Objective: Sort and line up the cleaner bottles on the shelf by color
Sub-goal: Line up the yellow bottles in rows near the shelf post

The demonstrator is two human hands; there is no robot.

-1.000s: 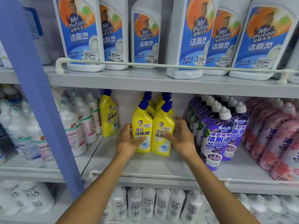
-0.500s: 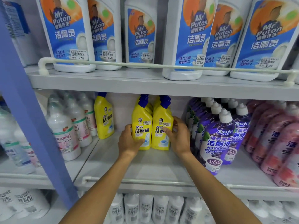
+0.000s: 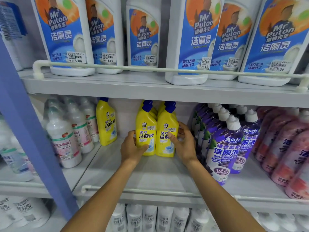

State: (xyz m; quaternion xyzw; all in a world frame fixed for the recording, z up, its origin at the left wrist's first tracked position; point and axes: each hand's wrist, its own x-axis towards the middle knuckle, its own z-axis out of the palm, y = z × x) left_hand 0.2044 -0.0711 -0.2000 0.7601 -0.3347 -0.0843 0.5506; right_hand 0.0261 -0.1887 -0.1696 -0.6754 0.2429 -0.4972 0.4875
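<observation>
Two hands work at the shelf's [image 3: 150, 174] middle: left hand [image 3: 133, 149] grips the left bottle [image 3: 145, 129], right hand [image 3: 184, 145] the right bottle [image 3: 164, 146], both yellow and touching; keep bases flat, sliding them together toward the lone bottle [image 3: 106, 124] near the left edge.

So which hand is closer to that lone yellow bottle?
Left. The left hand sits just right of the lone yellow bottle; the right hand is farther right, past the yellow pair.

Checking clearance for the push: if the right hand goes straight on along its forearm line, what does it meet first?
The right front yellow bottle: the right hand grips its side. Pushed further, that bottle likely meets the yellow bottles behind it; depth there is unclear.
</observation>
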